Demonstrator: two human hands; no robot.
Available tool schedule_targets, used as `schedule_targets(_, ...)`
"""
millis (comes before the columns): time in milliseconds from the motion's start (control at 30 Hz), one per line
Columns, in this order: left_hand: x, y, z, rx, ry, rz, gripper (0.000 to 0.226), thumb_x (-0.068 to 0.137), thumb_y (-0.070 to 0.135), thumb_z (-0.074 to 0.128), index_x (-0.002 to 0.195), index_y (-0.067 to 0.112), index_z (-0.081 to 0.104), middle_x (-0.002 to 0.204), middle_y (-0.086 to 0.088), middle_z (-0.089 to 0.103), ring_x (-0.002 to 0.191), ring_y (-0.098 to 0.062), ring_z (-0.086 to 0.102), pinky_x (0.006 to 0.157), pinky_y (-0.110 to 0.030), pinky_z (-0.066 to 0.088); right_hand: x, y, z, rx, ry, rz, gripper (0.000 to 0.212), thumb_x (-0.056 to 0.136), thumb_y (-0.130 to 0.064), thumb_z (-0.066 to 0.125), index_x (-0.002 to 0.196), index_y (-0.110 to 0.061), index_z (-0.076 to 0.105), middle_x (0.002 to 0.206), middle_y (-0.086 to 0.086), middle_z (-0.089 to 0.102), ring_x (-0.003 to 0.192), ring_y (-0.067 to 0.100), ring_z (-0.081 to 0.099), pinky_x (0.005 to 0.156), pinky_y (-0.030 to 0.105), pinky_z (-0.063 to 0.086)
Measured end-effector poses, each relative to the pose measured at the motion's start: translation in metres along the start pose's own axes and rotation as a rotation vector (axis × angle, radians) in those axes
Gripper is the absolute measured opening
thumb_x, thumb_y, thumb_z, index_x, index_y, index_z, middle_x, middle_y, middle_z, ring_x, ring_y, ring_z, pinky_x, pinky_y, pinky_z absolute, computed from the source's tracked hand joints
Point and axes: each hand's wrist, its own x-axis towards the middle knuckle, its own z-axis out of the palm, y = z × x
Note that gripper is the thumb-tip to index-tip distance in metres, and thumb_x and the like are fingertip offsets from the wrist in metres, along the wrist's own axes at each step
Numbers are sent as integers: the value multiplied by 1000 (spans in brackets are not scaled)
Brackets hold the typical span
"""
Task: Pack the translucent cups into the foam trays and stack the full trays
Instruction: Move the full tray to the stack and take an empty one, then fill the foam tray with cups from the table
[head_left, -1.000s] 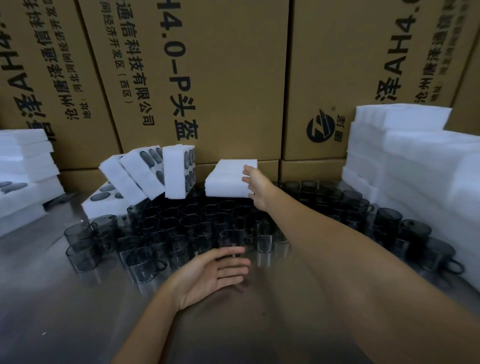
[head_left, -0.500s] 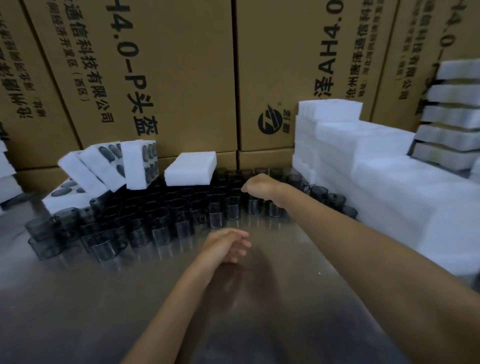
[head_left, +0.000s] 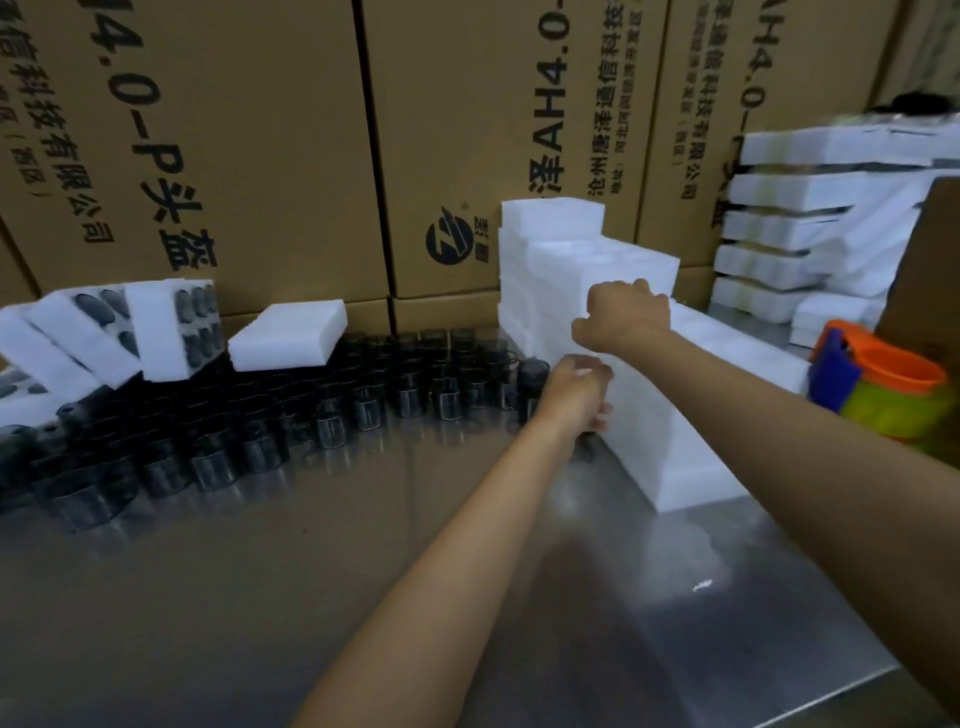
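both hands have moved right since half a second ago, away from the cups and onto the near white stack; the view has also swung right, bringing a far-right stack and a coloured object into sight. right hand (head_left: 626, 314) reaches over the top of the stepped stack of foam trays (head_left: 654, 415) at right centre, fingers curled down over its upper edge, apparently gripping the foam; the fingertips are hidden behind the hand. left hand (head_left: 576, 387) lies against the left face of the same stack, lower down, fingers bent toward the foam; motion blur makes it impossible to tell whether it grips or only touches. translucent dark cups (head_left: 291, 405) stand upright in a dense field on the steel table (head_left: 260, 597), running from the left edge to just beside the stack. one single foam tray (head_left: 288, 332) rests flat on top of the cups at the far centre. left of it, several filled trays (head_left: 156, 332) lean tilted against one another, dark cups showing in their holes. further foam trays (head_left: 810, 228) are piled at the far right, some askew. an orange, blue and yellow-green plastic object (head_left: 893, 384) sits at the right edge, just behind the near stack; its kind cannot be told. large cardboard boxes (head_left: 260, 145) with printed black characters form the far wall behind everything.
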Motion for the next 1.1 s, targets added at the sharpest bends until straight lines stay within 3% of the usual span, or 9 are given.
schedule_targets(133, 12, 7, 21, -26, -39, -100, 37, 99, 21, 55, 133, 9, 44, 118, -7, 52, 90, -25, 59, 60, -31, 58, 1, 21, 6, -65, -176, 147, 53, 89, -41, 64, 130, -13, 48, 139, 12, 42, 123, 32, 49, 103, 40, 33)
schedule_targets(233, 13, 4, 26, -168, -102, -127, 31, 99, 8, 48, 130, 4, 49, 128, -19, 54, 89, -28, 61, 76, -40, 60, 0, 23, 6, 21, -154, 102, 28, 89, -24, 63, 110, -9, 52, 125, 15, 51, 106, 32, 54, 90, 36, 39)
schedule_targets(333, 8, 3, 15, -331, -70, -58, 32, 99, 3, 37, 127, 0, 51, 112, -20, 61, 80, -29, 63, 85, -44, 58, -10, 12, -8, -11, -9, -8, 19, 85, -19, 65, 87, -11, 48, 101, 12, 60, 83, 28, 50, 75, 33, 36)
schedule_targets(400, 1, 7, -2, -495, -47, -40, 31, 102, 10, 37, 130, 2, 48, 101, -20, 61, 78, -31, 63, 81, -46, 58, -22, -2, -19, -24, 127, -100, 21, 82, -19, 66, 97, -10, 54, 100, 12, 61, 82, 29, 52, 74, 33, 36)
schedule_targets(500, -15, 11, -41, -607, 2, -19, 29, 103, 27, 43, 121, 7, 53, 96, -19, 65, 81, -33, 66, 70, -42, 59, -45, -35, -26, 77, 174, -218, 44, 84, -24, 68, 124, -9, 57, 116, 13, 62, 102, 32, 60, 82, 36, 44)
schedule_targets(667, -42, -2, -117, -497, 125, 21, 33, 94, 45, 51, 98, 16, 68, 85, -6, 71, 71, -19, 69, 64, -31, 56, -84, -102, -2, 293, 26, -375, 43, 87, -20, 60, 128, -9, 59, 122, 9, 65, 110, 29, 60, 88, 36, 52)
schedule_targets(833, -70, -40, -194, -582, 270, -81, 48, 91, 52, 53, 114, 12, 67, 93, -11, 74, 87, -25, 70, 75, -37, 54, -111, -149, 37, 377, -231, -529, 57, 89, -17, 58, 145, -16, 49, 138, 7, 58, 124, 26, 55, 94, 34, 49)
schedule_targets(900, -80, -56, -222, -569, 329, -71, 50, 91, 54, 52, 113, 12, 68, 92, -11, 76, 83, -24, 72, 71, -37, 56, -120, -162, 54, 395, -311, -562, 61, 88, -15, 58, 148, -20, 46, 139, 4, 57, 124, 24, 54, 90, 31, 48)
schedule_targets(1100, -103, -88, -272, -368, 404, -61, 54, 92, 51, 56, 133, 16, 56, 113, -11, 73, 101, -24, 71, 81, -38, 57, -155, -190, 98, 467, -388, -613, 61, 88, -12, 56, 148, -19, 46, 135, 3, 59, 125, 23, 53, 91, 28, 45)
